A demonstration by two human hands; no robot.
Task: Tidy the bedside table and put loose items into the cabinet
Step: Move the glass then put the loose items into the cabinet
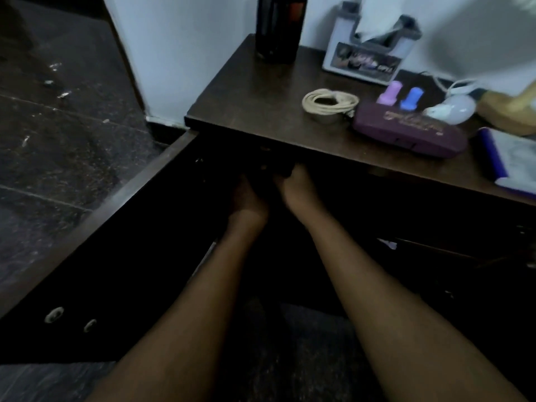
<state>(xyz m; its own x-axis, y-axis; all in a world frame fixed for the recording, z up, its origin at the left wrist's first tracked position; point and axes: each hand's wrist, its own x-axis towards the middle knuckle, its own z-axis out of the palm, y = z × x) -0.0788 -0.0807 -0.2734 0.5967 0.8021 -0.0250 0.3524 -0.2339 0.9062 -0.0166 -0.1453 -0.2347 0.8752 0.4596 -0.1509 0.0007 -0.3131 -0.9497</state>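
Both hands are down inside the open cabinet [333, 216] right under the front edge of the bedside table [252, 111], and it's so dark in there I honestly can't tell what they're doing. The left hand [249, 198] and right hand [295, 188] sit close together around something dark; the right looks curled around it, but how tight either hand is closed, or whether they really have it, I can't say. The cabinet door [87, 242] is swung wide out to the left of the table. Loose stuff left on the tabletop: a coil of pale cord [329, 103] near the middle resting on a small bowl, a purple box [412, 132] just right of it, a purple bottle [390, 92] and a blue bottle [410, 98] behind the box, a white bulb [455, 110] further right, a notebook [510, 161] at the right edge, a tissue holder [368, 50] at the back and a dark cup of pens [280, 27] at the back left. My guess: the cord is floppy and light, so pinch the whole loop or it unravels; the bulb is fragile, cup it round the body; the box is stiff, easy by its long sides.
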